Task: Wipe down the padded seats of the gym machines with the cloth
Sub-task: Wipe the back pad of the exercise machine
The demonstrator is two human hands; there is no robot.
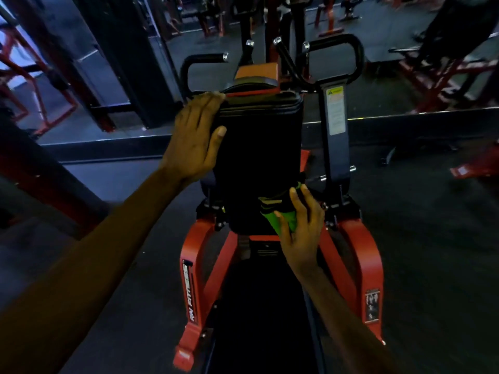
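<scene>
A person leans over a red-framed gym machine (364, 255), the left hand (195, 136) laid open and flat against the left edge of its tall black padded cushion (259, 157), fingers spread toward twelve o'clock. At about five o'clock from that palm, the right hand (302, 225) is closed around a folded green-and-black cloth (280, 211), pressing it onto the cushion's lower right corner, just above the machine's red crossbar. The likely risk: the bunched cloth could snag on the bolts and brackets beside the pad's lower edge, or a stroke could stop short and leave the dim upper padding untouched. The bracing palm also covers a strip that may be missed. There is open pad toward twelve o'clock for a long upward pass; at three o'clock a black upright post (336, 130) bearing a warning label stands near the cushion and narrows sideways travel, while black curved handles (356, 55) crowd the top.
</scene>
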